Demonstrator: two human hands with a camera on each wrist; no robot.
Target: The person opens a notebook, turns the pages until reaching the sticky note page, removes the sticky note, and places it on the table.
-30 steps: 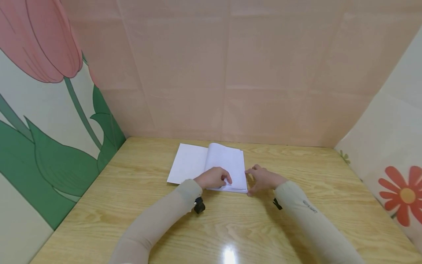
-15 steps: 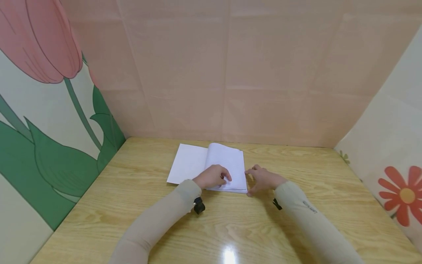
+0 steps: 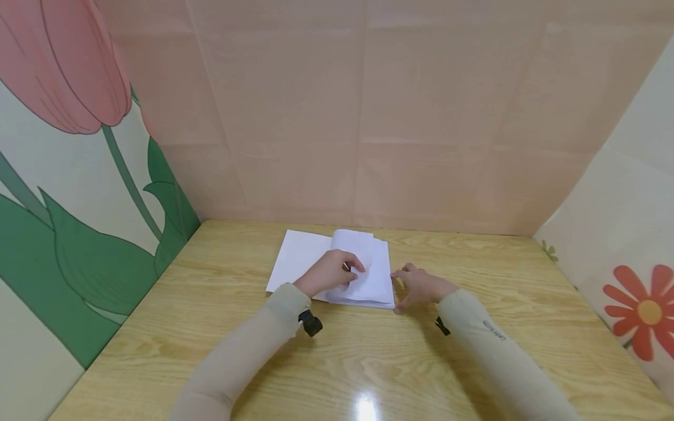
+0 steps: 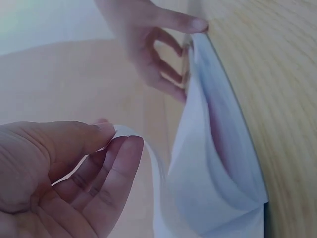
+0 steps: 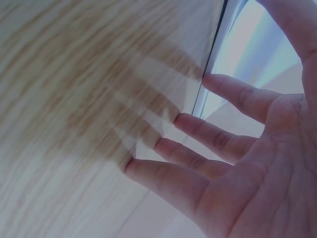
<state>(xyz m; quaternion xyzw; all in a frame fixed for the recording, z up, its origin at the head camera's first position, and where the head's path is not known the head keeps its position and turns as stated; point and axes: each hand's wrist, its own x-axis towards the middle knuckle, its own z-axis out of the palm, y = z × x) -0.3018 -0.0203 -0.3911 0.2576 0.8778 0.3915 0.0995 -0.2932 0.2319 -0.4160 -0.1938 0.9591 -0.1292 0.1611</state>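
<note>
Notebook (image 3: pixel 375 278) in all three views

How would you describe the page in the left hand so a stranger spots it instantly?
On the wooden table, find the open notebook. Above it is the left hand, holding a curled page; unlike the sheets beneath, this one is pinched and lifted.

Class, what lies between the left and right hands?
Part of the open notebook lies between the left hand and the right hand, seen in the head view.
</note>
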